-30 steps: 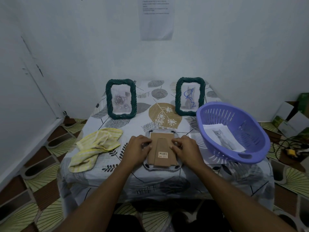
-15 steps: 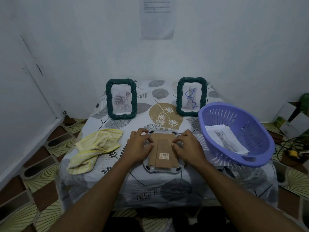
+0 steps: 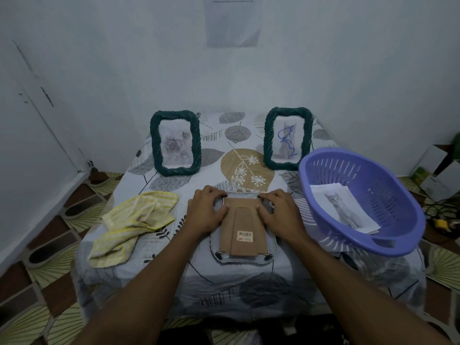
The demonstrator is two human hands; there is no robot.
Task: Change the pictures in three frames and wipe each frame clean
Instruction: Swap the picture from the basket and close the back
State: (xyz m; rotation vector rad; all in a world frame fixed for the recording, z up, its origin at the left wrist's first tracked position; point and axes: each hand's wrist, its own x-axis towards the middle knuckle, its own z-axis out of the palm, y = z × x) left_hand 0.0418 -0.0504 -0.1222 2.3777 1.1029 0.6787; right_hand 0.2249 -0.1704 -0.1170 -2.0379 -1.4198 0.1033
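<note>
A picture frame (image 3: 242,230) lies face down near the table's front edge, its brown cardboard back and folded stand facing up. My left hand (image 3: 205,211) rests on its upper left side, thumb on the backing. My right hand (image 3: 278,212) presses on the upper right side, fingers at the top corner. Two dark green rope-edged frames stand upright at the back: the left frame (image 3: 175,143) shows roses, the right frame (image 3: 288,138) shows a cat with a blue scribble. A yellow striped cloth (image 3: 132,220) lies crumpled left of my hands.
A purple slotted basket (image 3: 373,170) sits at the table's right, holding cat pictures (image 3: 344,207). The table wears a leaf-patterned cloth (image 3: 246,170). White walls stand close behind and to the left. Boxes (image 3: 438,170) and cables lie on the tiled floor at right.
Both hands have slid up the face-down frame from its middle sides to its upper corners. The frame itself stays in place.
</note>
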